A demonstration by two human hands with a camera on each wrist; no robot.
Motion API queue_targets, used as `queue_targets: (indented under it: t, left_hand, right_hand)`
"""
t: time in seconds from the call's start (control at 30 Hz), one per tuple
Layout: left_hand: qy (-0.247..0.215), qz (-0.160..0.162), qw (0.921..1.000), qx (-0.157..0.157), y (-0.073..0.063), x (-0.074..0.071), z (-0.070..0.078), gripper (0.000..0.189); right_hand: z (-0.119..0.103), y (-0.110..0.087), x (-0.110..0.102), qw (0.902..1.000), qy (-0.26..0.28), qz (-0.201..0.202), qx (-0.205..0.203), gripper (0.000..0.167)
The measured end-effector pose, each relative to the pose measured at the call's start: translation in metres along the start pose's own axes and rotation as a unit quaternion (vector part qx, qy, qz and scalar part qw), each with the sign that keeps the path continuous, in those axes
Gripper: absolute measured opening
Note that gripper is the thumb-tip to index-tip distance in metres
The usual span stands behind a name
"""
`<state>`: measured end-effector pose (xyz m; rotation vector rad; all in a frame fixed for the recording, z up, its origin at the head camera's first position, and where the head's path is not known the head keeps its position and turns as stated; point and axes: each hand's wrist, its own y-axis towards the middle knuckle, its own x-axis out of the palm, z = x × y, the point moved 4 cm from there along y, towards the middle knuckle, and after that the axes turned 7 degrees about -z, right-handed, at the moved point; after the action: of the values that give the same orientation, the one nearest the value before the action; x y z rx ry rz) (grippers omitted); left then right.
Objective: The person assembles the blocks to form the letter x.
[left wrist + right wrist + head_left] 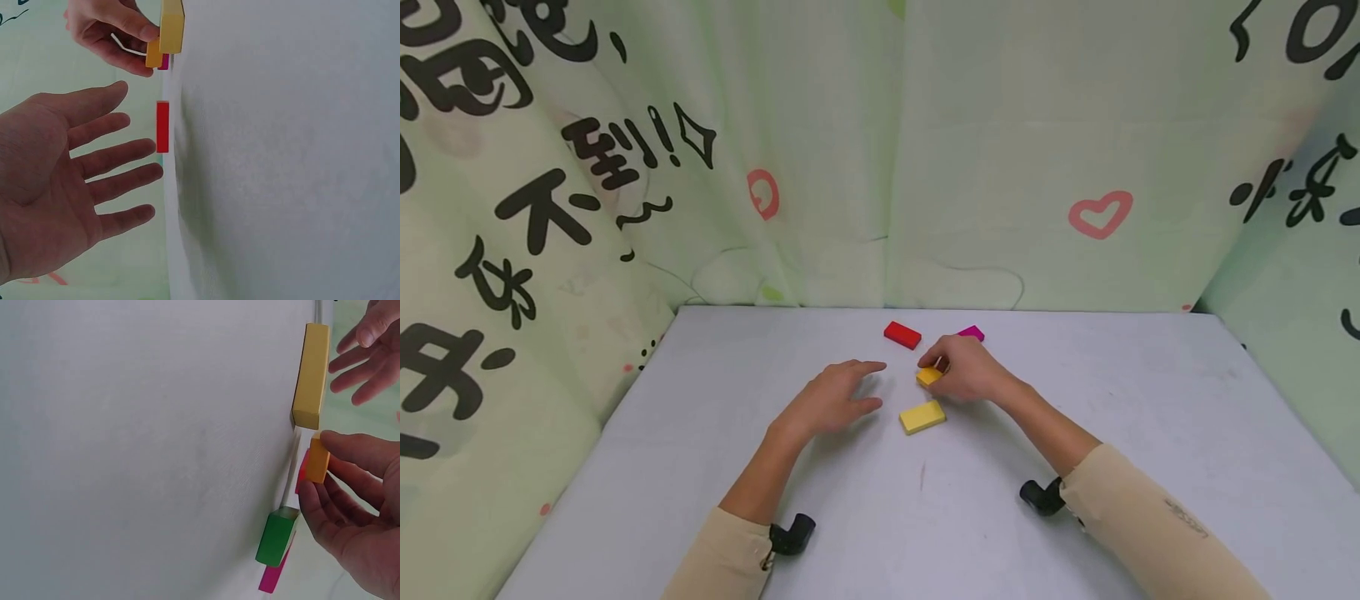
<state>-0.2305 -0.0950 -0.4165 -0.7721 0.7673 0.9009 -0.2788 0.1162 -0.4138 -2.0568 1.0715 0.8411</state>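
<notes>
My right hand (966,367) pinches an orange block (318,460) between thumb and fingertips, near the middle of the table. Just in front of it a yellow block (922,417) lies flat. Palm turned toward the blocks, my left hand (837,396) hovers to their left with fingers spread and nothing in them. A red block (902,335) lies farther back. Partly covered by the right hand, a magenta block (972,332) shows behind it. The right wrist view also has a green block (277,537) near the magenta one; in the head view the right hand hides it.
The blocks rest on a white-covered table (700,500). A pale green curtain (985,150) with dark lettering and hearts hangs along its back and sides. Black wrist devices sit at both sleeves, the left one (793,534) close above the table.
</notes>
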Motion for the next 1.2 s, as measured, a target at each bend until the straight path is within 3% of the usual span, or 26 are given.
queue_targets:
  t: [0.27,0.5,0.83,1.2]
  left_hand:
    - [-0.014,-0.024,0.9991,0.032,0.005,0.001,0.002,0.06]
    - [-0.007,-0.037,0.9975,0.06,0.009,0.002,0.005,0.061]
    - [0.003,-0.047,0.9957,0.08,0.013,0.003,0.008,0.062]
    - [0.012,-0.052,0.9949,0.086,0.016,0.004,0.012,0.062]
  right_hand:
    - [0.002,-0.011,-0.005,0.9995,-0.006,0.013,-0.028,0.034]
    - [0.006,-0.023,-0.005,0.9995,0.003,0.02,-0.023,0.033]
    - [0.007,-0.038,-0.006,0.9996,0.006,0.016,-0.021,0.031]
    - [0.0,-0.062,0.001,0.9986,0.009,0.017,-0.05,0.029]
